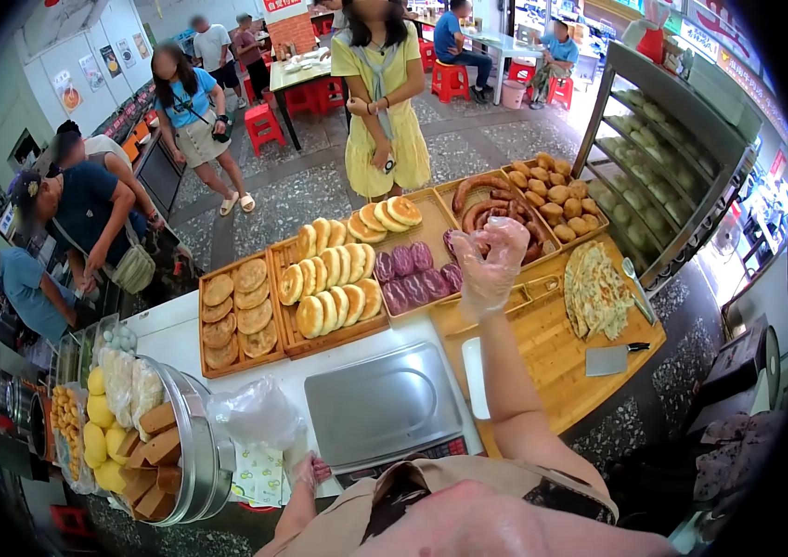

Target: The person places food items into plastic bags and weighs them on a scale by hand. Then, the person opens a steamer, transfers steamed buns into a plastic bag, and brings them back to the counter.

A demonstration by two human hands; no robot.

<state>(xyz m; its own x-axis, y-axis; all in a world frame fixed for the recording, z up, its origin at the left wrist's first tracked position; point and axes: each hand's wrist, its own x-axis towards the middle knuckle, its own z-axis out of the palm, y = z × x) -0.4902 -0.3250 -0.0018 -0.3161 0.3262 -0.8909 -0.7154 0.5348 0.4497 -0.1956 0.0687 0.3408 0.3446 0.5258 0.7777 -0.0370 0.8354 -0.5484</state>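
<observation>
My right hand (491, 265), in a clear plastic glove, is raised over the trays near the sausages (498, 209); its fingers are curled, and whether they hold anything is too small to tell. My left hand (312, 470) rests low at the counter edge, beside the steel scale (385, 404) and a clear plastic bag (255, 413); its fingers are partly hidden. Purple buns (417, 269) and round golden cakes (331, 278) lie in wooden trays. A flatbread pile (598, 292) and a cleaver (607, 360) sit on the wooden board (542, 371).
A steamer (204, 455) with yellow buns and brown cake slices stands at left. Flat brown cakes (253, 311) fill another tray. A metal rack (663, 148) rises at right. A person in yellow (385, 121) faces the counter; several other people are around.
</observation>
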